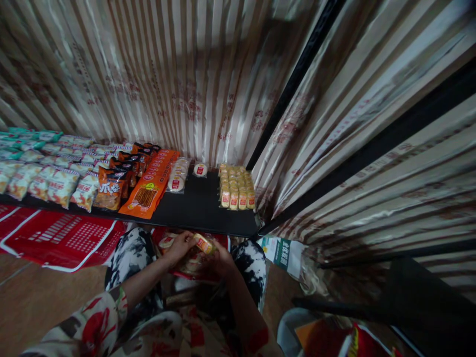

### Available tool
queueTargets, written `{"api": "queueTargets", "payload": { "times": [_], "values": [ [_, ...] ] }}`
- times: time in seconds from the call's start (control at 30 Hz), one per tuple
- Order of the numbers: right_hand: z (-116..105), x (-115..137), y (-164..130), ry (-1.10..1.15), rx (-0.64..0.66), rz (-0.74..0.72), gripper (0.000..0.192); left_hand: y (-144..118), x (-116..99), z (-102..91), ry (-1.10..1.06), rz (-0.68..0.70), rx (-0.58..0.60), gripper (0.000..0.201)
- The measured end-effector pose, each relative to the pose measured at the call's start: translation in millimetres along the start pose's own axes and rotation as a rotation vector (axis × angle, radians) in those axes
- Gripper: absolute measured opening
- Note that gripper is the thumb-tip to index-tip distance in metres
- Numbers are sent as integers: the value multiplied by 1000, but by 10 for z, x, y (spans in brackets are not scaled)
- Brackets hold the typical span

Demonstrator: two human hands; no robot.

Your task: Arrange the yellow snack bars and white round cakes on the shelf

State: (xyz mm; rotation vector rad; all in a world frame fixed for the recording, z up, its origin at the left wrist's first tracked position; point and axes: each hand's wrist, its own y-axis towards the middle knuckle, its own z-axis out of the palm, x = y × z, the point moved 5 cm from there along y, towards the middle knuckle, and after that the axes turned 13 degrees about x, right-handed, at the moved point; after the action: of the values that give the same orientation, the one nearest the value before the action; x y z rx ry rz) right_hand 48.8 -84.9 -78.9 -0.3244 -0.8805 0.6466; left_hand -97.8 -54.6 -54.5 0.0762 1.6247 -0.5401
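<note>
Between my knees, my left hand (pixel 182 246) and my right hand (pixel 222 257) are closed on opposite ends of a small yellow wrapped snack cake (pixel 204 243) with a red label. It is held above an opened red bag (pixel 203 276) in my lap, where more wrapped snacks are partly visible. Ahead on the black shelf (pixel 197 208), similar yellow snack cakes (pixel 238 188) stand in tight rows at the right end. White round wrapped crackers (pixel 176 184) lie left of them, and a single round cracker pack (pixel 200 170) sits between. My fingertips are dim and partly blurred.
Orange flat snack packs (pixel 148 193), orange-black bags (pixel 108 188) and white snack bags (pixel 63 186) fill the shelf's left. A red bag (pixel 74 238) hangs below. Black metal bars (pixel 297 79) cross the striped curtain (pixel 186 74). A plastic container (pixel 293 327) stands at lower right.
</note>
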Motion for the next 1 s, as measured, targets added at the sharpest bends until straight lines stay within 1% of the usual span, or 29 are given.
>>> {"api": "queueTargets", "payload": {
  "times": [0.07,0.13,0.23,0.33,0.5,0.63,0.8,0.9,1.0],
  "values": [
    [-3,18,-40,47,-20,-3,35,-39,-65,18,-30,0,-1,33],
    [6,54,-80,60,-27,-19,35,-79,-132,50,-69,1,23,39],
    [42,140,-133,6,-8,-60,36,-132,-203,102,-116,-20,74,44],
    [69,241,-175,-50,-18,-95,33,-171,-234,130,-160,-40,91,47],
    [101,369,-209,-53,-60,-111,32,-187,-219,130,-214,-57,71,44],
    [124,426,-228,-24,-95,-136,31,-179,-168,154,-210,-87,83,41],
    [148,492,-270,22,-122,-182,29,-175,-141,252,-211,-109,80,40],
    [151,546,-303,43,-130,-216,29,-182,-141,331,-250,-161,55,40],
    [153,608,-332,48,-117,-269,32,-185,-180,428,-291,-198,64,37]
  ]
}}
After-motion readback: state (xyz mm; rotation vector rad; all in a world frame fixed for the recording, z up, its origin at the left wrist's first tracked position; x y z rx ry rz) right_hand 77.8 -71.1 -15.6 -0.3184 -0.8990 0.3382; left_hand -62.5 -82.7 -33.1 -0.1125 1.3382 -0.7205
